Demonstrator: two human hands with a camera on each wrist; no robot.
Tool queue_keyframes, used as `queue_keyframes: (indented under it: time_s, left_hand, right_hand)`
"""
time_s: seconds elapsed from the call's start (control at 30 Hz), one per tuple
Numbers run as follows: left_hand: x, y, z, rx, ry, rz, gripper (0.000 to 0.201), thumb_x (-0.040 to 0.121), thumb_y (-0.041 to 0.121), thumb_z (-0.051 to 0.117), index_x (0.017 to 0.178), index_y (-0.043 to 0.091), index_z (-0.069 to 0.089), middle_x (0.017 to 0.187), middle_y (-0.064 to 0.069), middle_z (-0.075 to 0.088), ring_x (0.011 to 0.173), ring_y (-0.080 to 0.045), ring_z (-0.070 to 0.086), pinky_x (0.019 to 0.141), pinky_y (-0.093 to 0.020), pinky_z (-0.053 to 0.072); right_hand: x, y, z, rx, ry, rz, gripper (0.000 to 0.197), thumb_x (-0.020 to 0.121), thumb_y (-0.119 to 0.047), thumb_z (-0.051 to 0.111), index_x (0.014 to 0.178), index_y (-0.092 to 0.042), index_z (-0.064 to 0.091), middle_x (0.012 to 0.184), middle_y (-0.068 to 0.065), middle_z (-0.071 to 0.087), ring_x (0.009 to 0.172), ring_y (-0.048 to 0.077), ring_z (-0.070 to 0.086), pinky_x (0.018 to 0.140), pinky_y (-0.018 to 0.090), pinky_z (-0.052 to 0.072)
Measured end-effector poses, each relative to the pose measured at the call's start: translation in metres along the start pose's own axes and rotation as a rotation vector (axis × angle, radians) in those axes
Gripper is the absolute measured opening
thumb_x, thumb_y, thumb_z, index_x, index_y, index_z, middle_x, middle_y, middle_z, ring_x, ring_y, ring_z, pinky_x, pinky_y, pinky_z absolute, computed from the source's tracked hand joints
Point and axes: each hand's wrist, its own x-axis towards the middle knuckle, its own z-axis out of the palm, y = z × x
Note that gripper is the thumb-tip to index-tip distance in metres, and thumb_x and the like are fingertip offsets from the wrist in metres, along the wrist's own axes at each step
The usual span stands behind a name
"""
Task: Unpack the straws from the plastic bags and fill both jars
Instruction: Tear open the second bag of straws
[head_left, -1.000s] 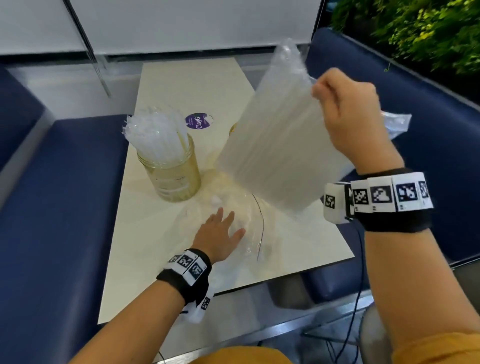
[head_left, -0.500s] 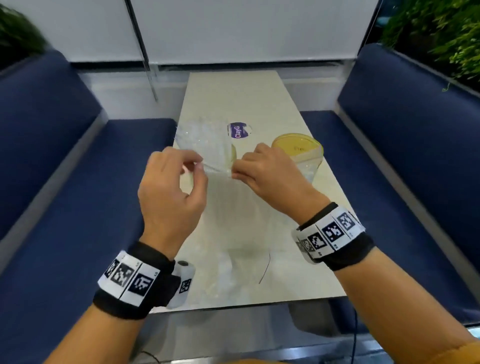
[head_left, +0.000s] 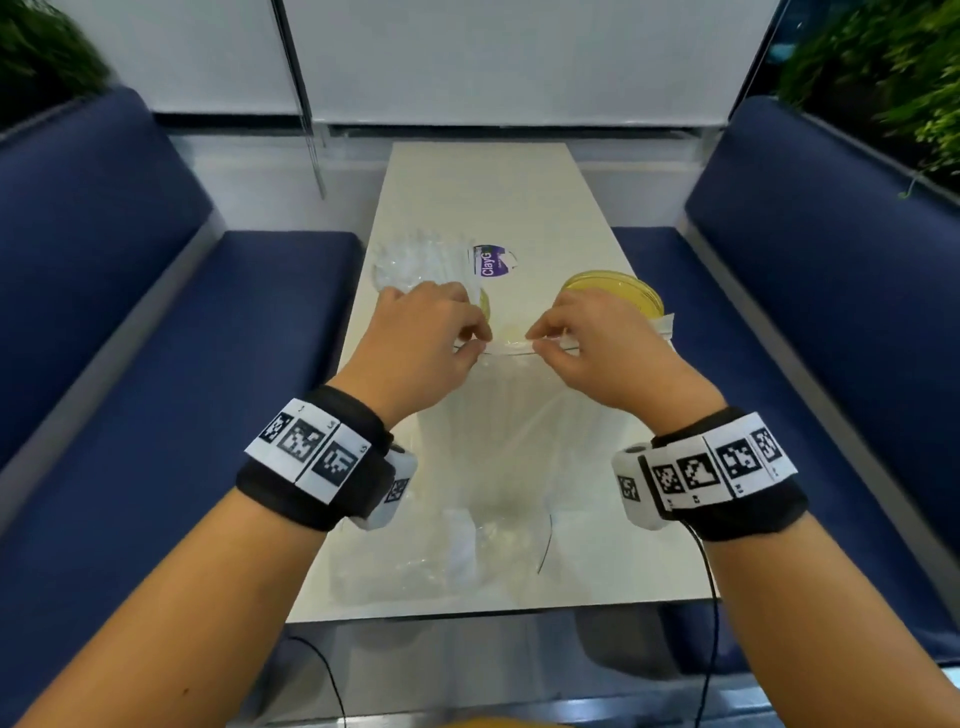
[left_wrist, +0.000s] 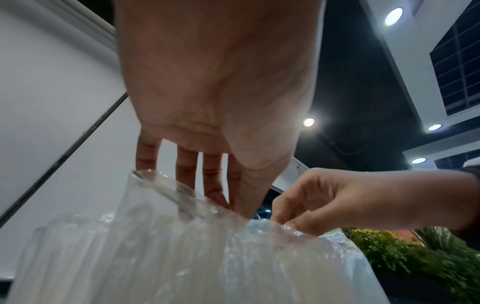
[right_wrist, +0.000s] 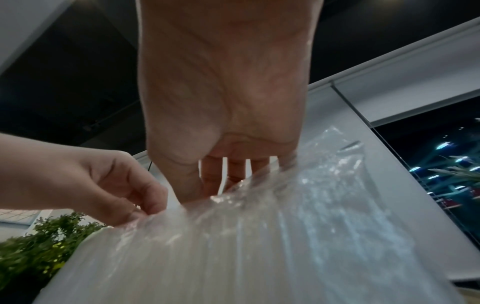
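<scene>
Nearest the viewer, two forearms with black wristbands carrying black-and-white marker tags reach forward over a pale tabletop (head_left: 582, 218). An emptied, crumpled clear bag (head_left: 457, 545) lies flat on the near end of the tabletop, beneath and between the wrists. Above it hangs a full plastic bag of straws (head_left: 514, 415), held upright off the tabletop by its top edge. Left hand (head_left: 421, 348): thumb and forefinger curled together, pinching the bag's top seam at its left part; the wrist view shows the remaining fingers (left_wrist: 211, 174) hanging fairly straight behind the film. Right hand (head_left: 592, 348): same posture, thumb and forefinger pinching the seam just right of the left hand's grip, other fingers (right_wrist: 235, 170) behind the plastic. The two pinches sit close together, fingertips nearly meeting, seam stretched between them; a corner of the bag juts out past the right hand. Whether the seam has parted cannot be told. Inside the film, pale straws (left_wrist: 166, 257) stand packed side by side. Beyond the left hand, a jar filled with clear straws (head_left: 421, 265). Beyond the right hand, an empty yellowish jar (head_left: 615, 288), rim partly hidden. Between them, farther back, a purple round label (head_left: 493, 262) on the tabletop. Blue bench seats flank both sides.
</scene>
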Motion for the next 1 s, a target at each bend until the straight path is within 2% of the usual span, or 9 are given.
queue_keyframes:
  time_s: [0.07, 0.17, 0.3, 0.43, 0.57, 0.67, 0.77, 0.87, 1.0]
  left_hand:
    - [0.005, 0.005, -0.001, -0.011, 0.018, 0.002, 0.015, 0.097, 0.032, 0.058, 0.1, 0.029, 0.073, 0.1, 0.01, 0.062, 0.098, -0.017, 0.059, 0.086, -0.038, 0.036]
    - [0.01, 0.008, -0.001, -0.057, 0.032, -0.007, 0.011, 0.096, 0.03, 0.058, 0.095, 0.028, 0.069, 0.099, 0.011, 0.064, 0.093, -0.016, 0.061, 0.084, -0.038, 0.038]
    - [0.014, 0.011, -0.003, -0.135, 0.034, 0.001, 0.011, 0.096, 0.03, 0.06, 0.097, 0.028, 0.07, 0.098, 0.011, 0.071, 0.091, -0.015, 0.064, 0.085, -0.038, 0.048]
    - [0.017, 0.016, -0.002, -0.203, -0.004, 0.026, 0.02, 0.098, 0.035, 0.058, 0.101, 0.026, 0.075, 0.096, 0.008, 0.071, 0.087, -0.016, 0.064, 0.078, -0.038, 0.053]
    - [0.027, 0.022, 0.0, -0.236, -0.071, 0.003, 0.031, 0.1, 0.04, 0.053, 0.092, 0.021, 0.075, 0.088, 0.002, 0.07, 0.08, -0.021, 0.063, 0.07, -0.037, 0.052]
    - [0.034, 0.025, -0.004, -0.185, -0.197, 0.041, 0.026, 0.1, 0.037, 0.056, 0.097, 0.021, 0.075, 0.091, 0.001, 0.071, 0.082, -0.022, 0.064, 0.07, -0.032, 0.048]
    - [0.037, 0.028, -0.009, -0.146, -0.239, 0.09, 0.02, 0.099, 0.034, 0.059, 0.101, 0.022, 0.075, 0.095, 0.002, 0.07, 0.085, -0.02, 0.063, 0.072, -0.029, 0.045]
    - [0.037, 0.031, -0.009, -0.089, -0.178, 0.108, 0.017, 0.098, 0.032, 0.059, 0.095, 0.024, 0.073, 0.093, 0.003, 0.07, 0.084, -0.02, 0.062, 0.07, -0.031, 0.045]
    - [0.034, 0.041, -0.003, 0.025, -0.051, 0.086, 0.022, 0.099, 0.029, 0.052, 0.098, 0.02, 0.072, 0.099, 0.0, 0.069, 0.085, -0.025, 0.062, 0.066, -0.032, 0.043]
  right_hand:
    - [0.002, -0.001, -0.003, 0.014, 0.029, -0.018, 0.013, 0.093, -0.027, 0.063, 0.099, -0.026, 0.074, 0.09, -0.009, 0.063, 0.088, 0.014, 0.058, 0.081, 0.043, 0.052]
    - [0.0, -0.003, -0.006, 0.018, 0.131, -0.059, 0.008, 0.091, -0.024, 0.069, 0.094, -0.025, 0.075, 0.087, -0.009, 0.067, 0.083, 0.014, 0.062, 0.078, 0.04, 0.052]
    - [-0.007, -0.002, -0.007, 0.079, 0.278, -0.091, 0.004, 0.086, -0.023, 0.076, 0.089, -0.021, 0.077, 0.082, -0.007, 0.071, 0.076, 0.013, 0.065, 0.073, 0.038, 0.055]
    - [-0.017, 0.001, 0.002, 0.02, 0.369, -0.132, 0.005, 0.089, -0.023, 0.073, 0.09, -0.019, 0.075, 0.086, -0.004, 0.07, 0.082, 0.018, 0.062, 0.077, 0.042, 0.051]
    - [-0.026, -0.001, 0.009, -0.066, 0.494, -0.173, 0.006, 0.089, -0.016, 0.073, 0.087, -0.011, 0.075, 0.087, 0.004, 0.065, 0.084, 0.026, 0.057, 0.071, 0.041, 0.046]
    - [-0.031, -0.003, 0.019, -0.112, 0.528, -0.211, 0.011, 0.092, -0.016, 0.069, 0.085, -0.009, 0.074, 0.084, 0.004, 0.065, 0.079, 0.026, 0.057, 0.065, 0.043, 0.045]
    - [-0.034, 0.0, 0.024, -0.127, 0.609, -0.217, 0.012, 0.091, -0.015, 0.071, 0.081, -0.009, 0.075, 0.082, 0.004, 0.067, 0.075, 0.027, 0.058, 0.061, 0.044, 0.044]
    - [-0.036, 0.0, 0.024, -0.146, 0.651, -0.231, 0.01, 0.09, -0.015, 0.073, 0.081, -0.01, 0.076, 0.082, 0.004, 0.069, 0.076, 0.027, 0.06, 0.061, 0.043, 0.044]
    - [-0.037, -0.002, 0.028, -0.136, 0.593, -0.209, 0.008, 0.091, -0.013, 0.07, 0.084, -0.009, 0.074, 0.087, 0.003, 0.069, 0.081, 0.027, 0.059, 0.063, 0.043, 0.045]
